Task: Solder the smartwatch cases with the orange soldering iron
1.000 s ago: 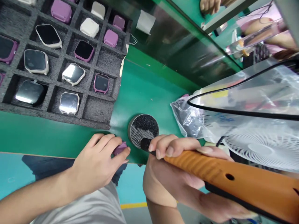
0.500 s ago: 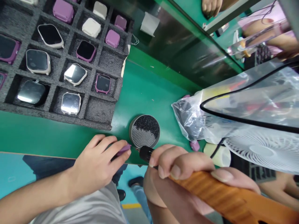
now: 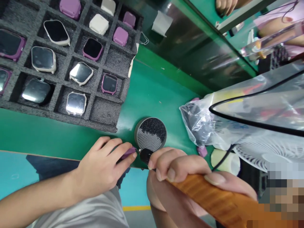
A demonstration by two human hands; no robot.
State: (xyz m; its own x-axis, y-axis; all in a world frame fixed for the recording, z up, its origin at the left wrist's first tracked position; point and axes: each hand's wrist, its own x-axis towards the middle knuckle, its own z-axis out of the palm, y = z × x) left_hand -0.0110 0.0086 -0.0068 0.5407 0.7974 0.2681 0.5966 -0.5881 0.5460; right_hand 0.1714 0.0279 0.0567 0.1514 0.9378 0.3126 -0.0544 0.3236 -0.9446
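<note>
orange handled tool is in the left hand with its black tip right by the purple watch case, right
No, the orange-handled tool is in the right hand, not the left hand, as the head view shows; its black tip is right by the purple watch case.

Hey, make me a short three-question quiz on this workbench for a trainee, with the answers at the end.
1. True or false: the left hand holds a small purple watch case.
2. What does the right hand grip? A, an orange-handled tool; B, a clear plastic bag; C, a white fan.
3. Fill the gap: the dark foam tray holds watches in square ___.

Key: 1, true; 2, A; 3, cells.
</note>
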